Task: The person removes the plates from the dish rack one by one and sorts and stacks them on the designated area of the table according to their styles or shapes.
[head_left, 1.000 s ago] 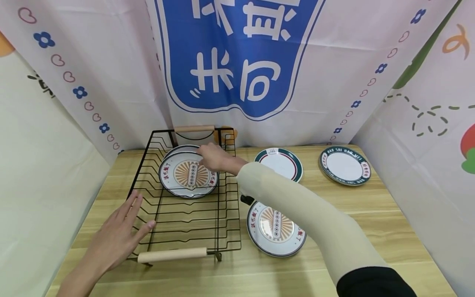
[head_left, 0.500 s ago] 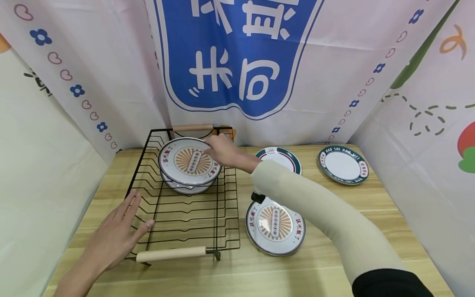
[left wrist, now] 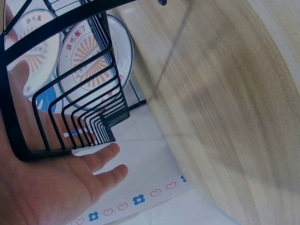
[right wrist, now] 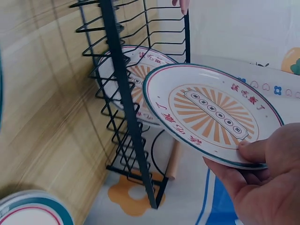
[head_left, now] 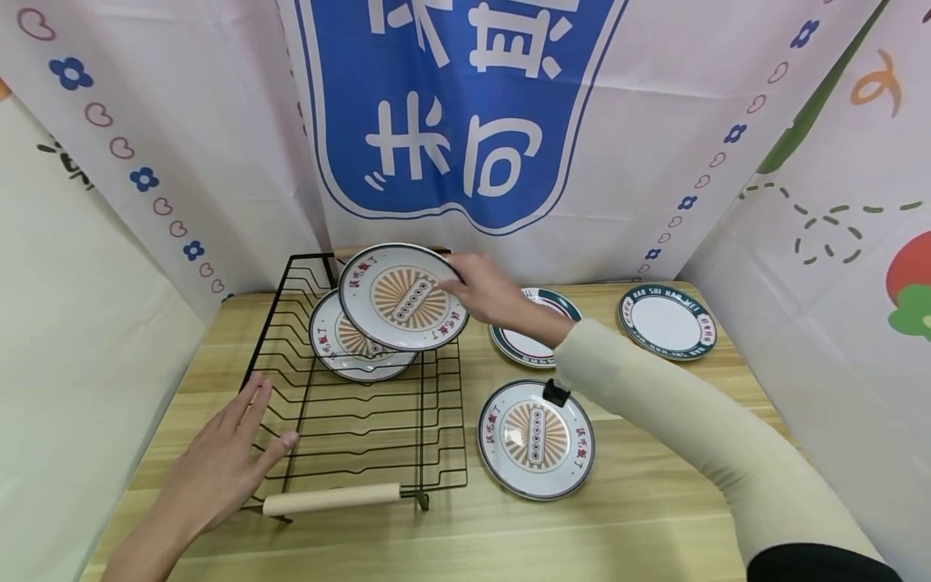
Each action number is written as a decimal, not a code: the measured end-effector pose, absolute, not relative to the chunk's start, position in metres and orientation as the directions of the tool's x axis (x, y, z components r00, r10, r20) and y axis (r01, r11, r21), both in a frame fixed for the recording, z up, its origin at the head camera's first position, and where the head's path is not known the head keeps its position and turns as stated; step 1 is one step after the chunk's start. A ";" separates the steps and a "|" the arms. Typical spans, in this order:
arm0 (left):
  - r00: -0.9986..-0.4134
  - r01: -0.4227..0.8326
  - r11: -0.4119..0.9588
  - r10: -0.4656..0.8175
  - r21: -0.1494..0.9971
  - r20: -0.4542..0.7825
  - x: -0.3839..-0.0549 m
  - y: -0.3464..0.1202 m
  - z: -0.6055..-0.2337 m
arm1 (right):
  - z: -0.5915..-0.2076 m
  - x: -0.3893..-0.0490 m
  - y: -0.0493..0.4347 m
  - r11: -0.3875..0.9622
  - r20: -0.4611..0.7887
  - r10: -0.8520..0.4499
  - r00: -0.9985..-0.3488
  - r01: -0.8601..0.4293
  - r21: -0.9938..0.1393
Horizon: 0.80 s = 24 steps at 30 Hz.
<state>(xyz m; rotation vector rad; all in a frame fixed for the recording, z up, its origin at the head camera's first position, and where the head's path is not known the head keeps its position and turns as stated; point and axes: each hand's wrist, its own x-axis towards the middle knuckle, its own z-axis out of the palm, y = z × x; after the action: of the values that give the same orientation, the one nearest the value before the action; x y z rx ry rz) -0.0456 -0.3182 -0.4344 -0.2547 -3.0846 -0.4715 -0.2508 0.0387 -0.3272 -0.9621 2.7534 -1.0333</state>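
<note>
My right hand pinches the right rim of a white plate with an orange sunburst and red characters, thumb on its face. It is held tilted above the back of the black wire dish rack. A second sunburst plate leans in the rack's slots, partly covered by the held plate in the head view. My left hand rests at the rack's left front side, fingers fairly straight. In the left wrist view, the rack's corner passes between the thumb and the other fingers.
Right of the rack, a sunburst plate lies on the wooden table. Behind it is a green-rimmed plate, partly hidden by the right forearm. More green-rimmed plates sit at the back right. A printed cloth hangs behind the table.
The right hand has lifted a plate up out of the rack and moved it to the right, uncovering the plate behind it. The left hand has stayed by the rack.
</note>
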 end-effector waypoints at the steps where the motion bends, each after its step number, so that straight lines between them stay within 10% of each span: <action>1: -0.986 0.164 0.941 0.159 0.295 0.040 -0.046 -0.318 -0.435 | -0.326 -0.248 0.045 0.588 0.166 -0.561 -0.811 -0.531 -0.610; 24: -0.984 0.175 0.938 0.167 0.298 0.054 -0.046 -0.319 -0.436 | -0.321 -0.188 0.195 0.773 0.096 -0.393 -0.914 -0.385 -0.504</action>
<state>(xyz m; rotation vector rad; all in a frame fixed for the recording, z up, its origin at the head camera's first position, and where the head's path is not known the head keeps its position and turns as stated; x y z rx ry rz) -0.0463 -0.3189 -0.4359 -0.2707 -3.0653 -0.4749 -0.1881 0.1952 -0.3215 -0.6463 2.9436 -0.8321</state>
